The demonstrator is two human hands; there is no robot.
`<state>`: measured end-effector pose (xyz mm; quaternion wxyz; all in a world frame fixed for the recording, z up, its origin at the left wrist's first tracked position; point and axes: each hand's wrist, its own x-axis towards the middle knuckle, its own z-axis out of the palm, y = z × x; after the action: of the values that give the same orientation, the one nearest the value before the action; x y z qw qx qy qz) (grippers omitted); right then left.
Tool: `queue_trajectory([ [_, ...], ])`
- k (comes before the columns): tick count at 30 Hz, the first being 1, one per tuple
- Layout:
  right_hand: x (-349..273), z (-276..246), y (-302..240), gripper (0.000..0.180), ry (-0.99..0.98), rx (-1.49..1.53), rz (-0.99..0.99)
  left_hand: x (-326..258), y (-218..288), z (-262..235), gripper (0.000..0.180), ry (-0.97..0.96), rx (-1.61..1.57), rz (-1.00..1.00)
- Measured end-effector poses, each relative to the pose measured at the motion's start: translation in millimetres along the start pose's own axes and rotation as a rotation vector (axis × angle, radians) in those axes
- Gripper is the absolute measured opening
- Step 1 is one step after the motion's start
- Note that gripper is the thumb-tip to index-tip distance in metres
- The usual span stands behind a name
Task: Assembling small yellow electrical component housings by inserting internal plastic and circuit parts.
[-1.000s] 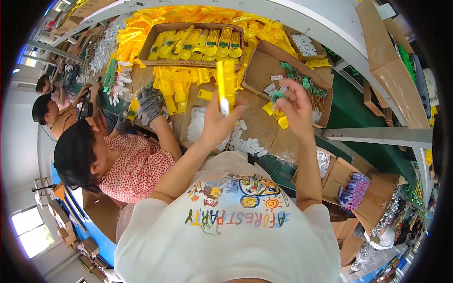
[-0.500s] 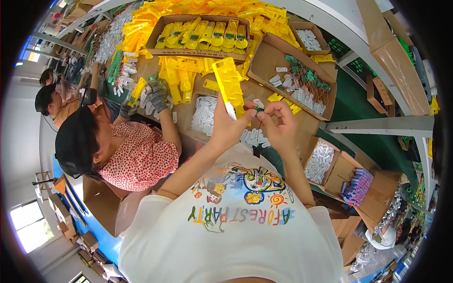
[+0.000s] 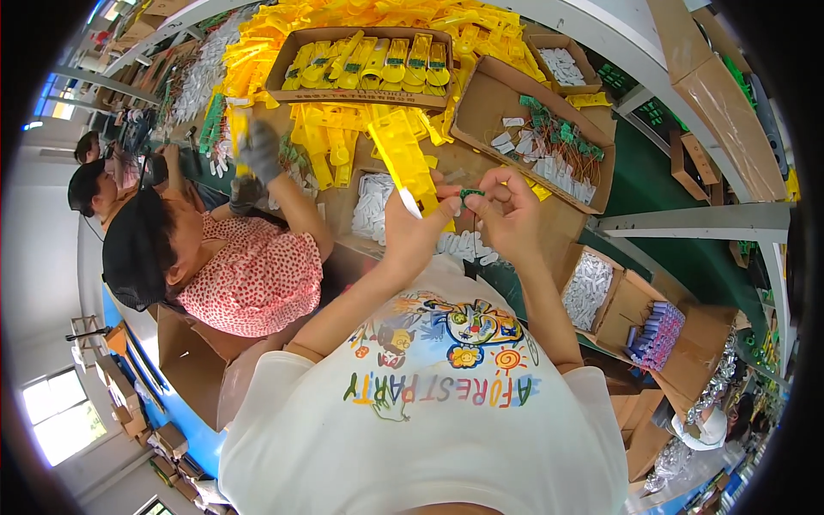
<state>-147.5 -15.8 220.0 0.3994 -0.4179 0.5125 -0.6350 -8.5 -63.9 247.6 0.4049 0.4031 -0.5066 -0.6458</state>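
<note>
While the left hand [image 3: 415, 230] wraps around a long yellow shell [image 3: 402, 154], its thumb tip seemingly against the small green board [image 3: 469, 196], the right hand [image 3: 508, 210] pinches that board between thumb and fingertip, other fingers loosely curled. The board could twist or drop — so small a pinch gives little hold — or the shell, jutting beyond the left fingers, might tip. The shell looks glossy, translucent and moulded; the board, flat and stiff.
</note>
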Motion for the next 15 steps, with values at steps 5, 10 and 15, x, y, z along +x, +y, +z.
queue_trajectory([
  [5, -2, 6, -10, 0.025, 0.012, -0.316, -0.045, 0, -13, 0, 0.034, 0.039, 0.337, 0.384],
  [10, 12, 1, -2, 0.026, -0.018, 0.175, 0.050, 14, -3, -2, 0.039, 0.000, 0.183, 0.158],
  [15, 12, -10, 10, 0.030, -0.348, 0.562, 0.395, 13, -1, -6, 0.039, 0.002, 0.380, 0.340],
])
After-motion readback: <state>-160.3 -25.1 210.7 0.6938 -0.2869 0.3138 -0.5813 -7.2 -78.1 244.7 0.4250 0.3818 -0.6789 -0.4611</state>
